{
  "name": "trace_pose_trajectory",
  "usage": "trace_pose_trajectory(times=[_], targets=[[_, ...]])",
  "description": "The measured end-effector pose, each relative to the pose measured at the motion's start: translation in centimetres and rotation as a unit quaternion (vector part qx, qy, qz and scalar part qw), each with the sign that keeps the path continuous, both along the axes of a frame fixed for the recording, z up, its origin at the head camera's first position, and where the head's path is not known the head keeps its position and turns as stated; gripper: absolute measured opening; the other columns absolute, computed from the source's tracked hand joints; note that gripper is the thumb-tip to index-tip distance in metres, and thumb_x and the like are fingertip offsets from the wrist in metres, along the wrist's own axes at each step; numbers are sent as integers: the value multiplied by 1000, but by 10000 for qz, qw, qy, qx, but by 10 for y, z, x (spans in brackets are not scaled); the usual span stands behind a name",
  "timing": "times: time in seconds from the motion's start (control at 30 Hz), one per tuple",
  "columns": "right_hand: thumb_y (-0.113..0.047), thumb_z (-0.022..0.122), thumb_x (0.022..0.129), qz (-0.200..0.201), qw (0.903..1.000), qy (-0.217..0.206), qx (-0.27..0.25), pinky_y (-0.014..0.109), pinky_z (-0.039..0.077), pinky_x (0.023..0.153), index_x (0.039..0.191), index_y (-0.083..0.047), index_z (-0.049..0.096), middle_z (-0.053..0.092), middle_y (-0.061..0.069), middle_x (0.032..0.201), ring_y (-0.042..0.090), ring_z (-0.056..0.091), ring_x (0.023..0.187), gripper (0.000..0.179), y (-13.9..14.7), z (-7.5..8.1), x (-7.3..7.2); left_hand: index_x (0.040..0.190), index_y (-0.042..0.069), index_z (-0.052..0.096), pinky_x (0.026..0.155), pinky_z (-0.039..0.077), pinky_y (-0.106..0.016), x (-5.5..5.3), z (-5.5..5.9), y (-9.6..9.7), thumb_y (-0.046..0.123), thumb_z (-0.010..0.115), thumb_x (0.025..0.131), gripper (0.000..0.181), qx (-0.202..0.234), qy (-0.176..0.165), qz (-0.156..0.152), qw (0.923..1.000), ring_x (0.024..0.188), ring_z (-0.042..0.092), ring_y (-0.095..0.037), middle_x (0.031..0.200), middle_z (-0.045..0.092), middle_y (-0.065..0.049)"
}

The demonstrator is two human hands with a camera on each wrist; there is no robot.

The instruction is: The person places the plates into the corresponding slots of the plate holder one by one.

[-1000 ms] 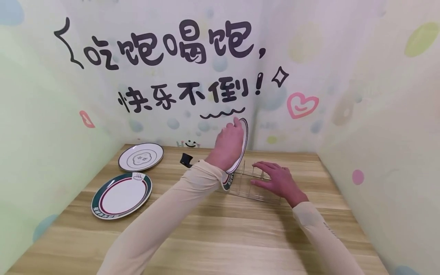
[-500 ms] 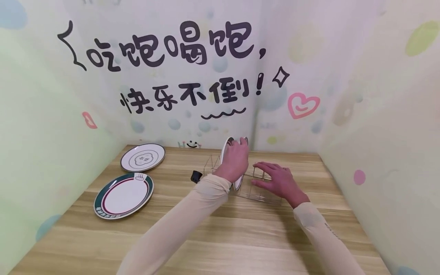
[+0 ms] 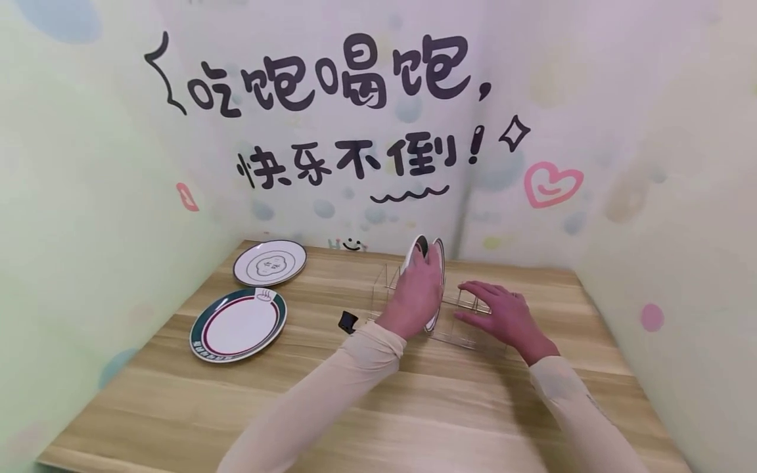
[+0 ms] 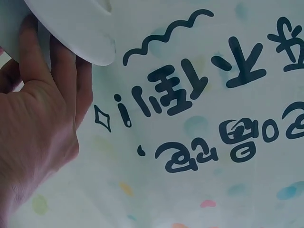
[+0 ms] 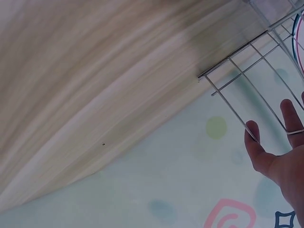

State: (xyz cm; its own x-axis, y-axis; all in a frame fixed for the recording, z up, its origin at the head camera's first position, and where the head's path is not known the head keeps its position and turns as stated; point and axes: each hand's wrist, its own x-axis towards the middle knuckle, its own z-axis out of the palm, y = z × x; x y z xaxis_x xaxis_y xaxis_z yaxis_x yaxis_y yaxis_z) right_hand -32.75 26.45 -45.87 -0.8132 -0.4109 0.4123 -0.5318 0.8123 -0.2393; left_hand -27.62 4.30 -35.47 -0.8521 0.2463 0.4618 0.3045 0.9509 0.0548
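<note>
My left hand [image 3: 416,292] pinches the rim of a white plate [image 3: 439,282] standing on edge in the wire dish rack [image 3: 464,338]. A second upright plate [image 3: 414,253], with a dark patch inside its rim, stands just left of it. In the left wrist view my fingers reach between two pale plates, the nearer plate [image 4: 78,28] partly covering them. At the rack's right end my right hand [image 3: 503,315] holds the wire frame. The right wrist view has the thumb at an end wire of the rack [image 5: 237,69] and a finger between the wires; the other fingers are cut off.
Two plates lie flat on the left of the wooden table [image 3: 414,407]: a green-rimmed plate [image 3: 239,325] and, behind it, a dark-rimmed plate [image 3: 270,263]. A small black device [image 3: 348,321] sits by my left cuff. Printed walls enclose the table.
My left hand has lowered its plate into the rack, beside the other upright plate. My right hand stays at the rack's end. The head view has swung slightly left.
</note>
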Motion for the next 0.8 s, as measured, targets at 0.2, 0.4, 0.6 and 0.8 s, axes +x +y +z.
trace_pose_trajectory(times=[0.2, 0.4, 0.6, 0.8], targets=[[-62, 73, 88, -1, 10000, -1, 44, 67, 41, 91, 145, -28, 60, 61, 6, 145, 37, 56, 130, 67, 2, -2, 4, 148, 2, 50, 64, 61, -36, 11, -5, -21, 19, 70, 94, 60, 1013, 63, -627, 9929, 75, 69, -28, 122, 64, -18], [-59, 73, 90, 29, 9999, 117, 90, 68, 41, 91, 147, -28, 59, 59, 6, 147, 38, 55, 131, 67, 2, 2, -2, 142, 19, 61, 63, 59, -28, 26, -14, -81, 25, 69, 96, 48, 3543, -753, -557, 9304, 87, 72, -14, 119, 71, -2], [-58, 73, 90, -16, 9999, 35, 118, 71, 39, 92, 148, -27, 57, 58, 9, 149, 41, 53, 132, 67, 3, 5, -1, 137, 22, 62, 56, 60, -32, 29, -45, -174, 30, 66, 95, 43, 4751, -1171, 711, 8692, 67, 71, -12, 110, 75, -2], [-61, 71, 91, -15, 9999, -37, 165, 69, 40, 93, 148, -28, 57, 57, 7, 149, 39, 53, 133, 68, 1, 2, -1, 137, 9, 60, 75, 60, -44, 49, -69, -267, 34, 60, 100, 45, 3916, -1097, 2015, 8911, 87, 74, -34, 115, 73, -19]])
